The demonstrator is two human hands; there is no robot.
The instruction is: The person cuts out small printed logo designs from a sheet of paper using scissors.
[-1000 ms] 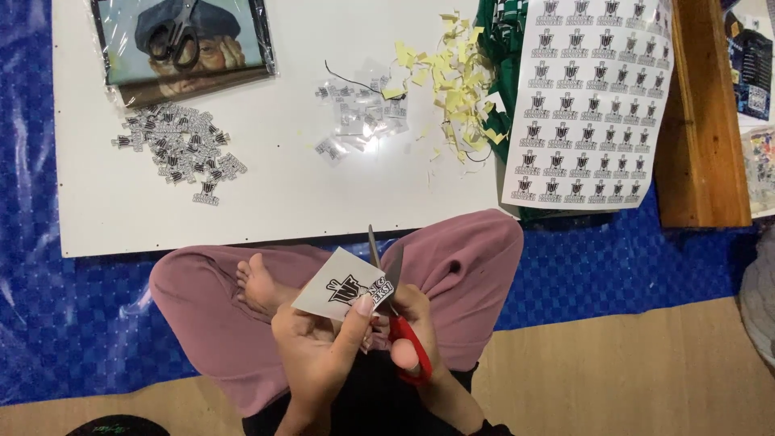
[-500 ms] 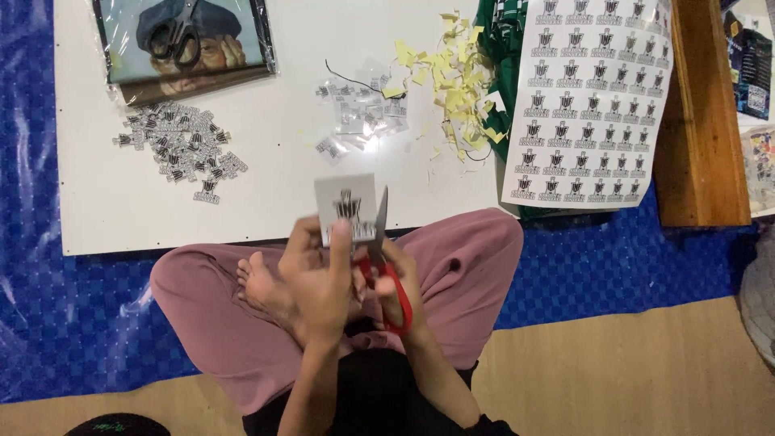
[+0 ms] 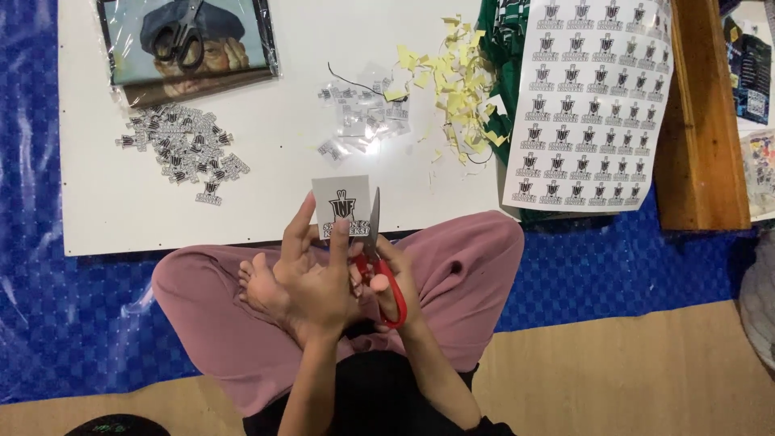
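Observation:
I sit cross-legged in pink trousers. My left hand (image 3: 311, 278) pinches a small white sticker piece (image 3: 340, 199) with a black logo, held upright over my lap. My right hand (image 3: 395, 282) grips red-handled scissors (image 3: 379, 258), whose blades point up along the right edge of the piece. Both hands hover just in front of the white board's (image 3: 121, 210) near edge.
On the board lie a pile of cut-out logo stickers (image 3: 184, 149), clear scraps (image 3: 359, 117), yellow backing strips (image 3: 452, 81) and black scissors (image 3: 182, 36) on a bagged picture. A printed sticker sheet (image 3: 585, 105) lies at right beside a wooden plank (image 3: 698, 121). Blue tarp covers the floor.
Both hands rose from my lap toward the board. The sticker piece turned from tilted flat to upright, with the scissor blades now along its right edge.

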